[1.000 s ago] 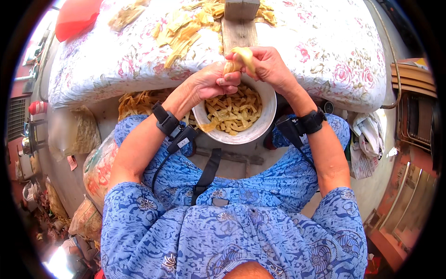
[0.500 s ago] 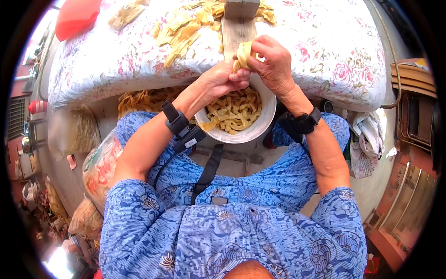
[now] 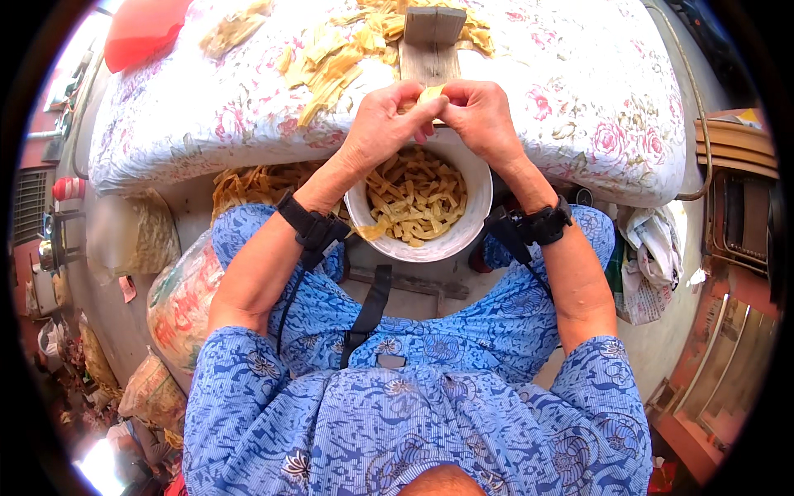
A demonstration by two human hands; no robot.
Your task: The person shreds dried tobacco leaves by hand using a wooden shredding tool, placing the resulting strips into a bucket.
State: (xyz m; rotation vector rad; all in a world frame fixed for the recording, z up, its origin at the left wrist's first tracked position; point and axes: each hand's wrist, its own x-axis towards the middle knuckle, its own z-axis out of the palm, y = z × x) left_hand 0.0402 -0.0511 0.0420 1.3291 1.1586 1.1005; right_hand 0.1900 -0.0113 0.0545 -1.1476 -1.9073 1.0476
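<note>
My left hand (image 3: pixel 384 124) and my right hand (image 3: pixel 480 120) meet above a white bowl (image 3: pixel 364 207), fingers closed on a pale yellow strip bundle (image 3: pixel 431 93) that is partly hidden between them. Short folded yellow pieces (image 3: pixel 418 207) lie in the bowl, which sits between my knees. Just beyond my hands a wooden board with an upright block (image 3: pixel 432 26) rests on the floral-covered padded surface (image 3: pixel 587 91). Loose flat yellow strips (image 3: pixel 327 70) are spread on that cover, left of the board.
More tan strips (image 3: pixel 256 186) lie under the cover's edge. Plastic sacks (image 3: pixel 186 306) and a crumpled bag (image 3: pixel 132 240) are at my left. A red object (image 3: pixel 145 33) is at the back left. White bundled sacks (image 3: pixel 645 256) and stacked brown items (image 3: pixel 736 145) are at my right.
Both hands have shifted from the turned-up hold of a moment ago. My left hand has risen and turned over the yellow bundle, and my right hand has moved slightly down from its higher position.
</note>
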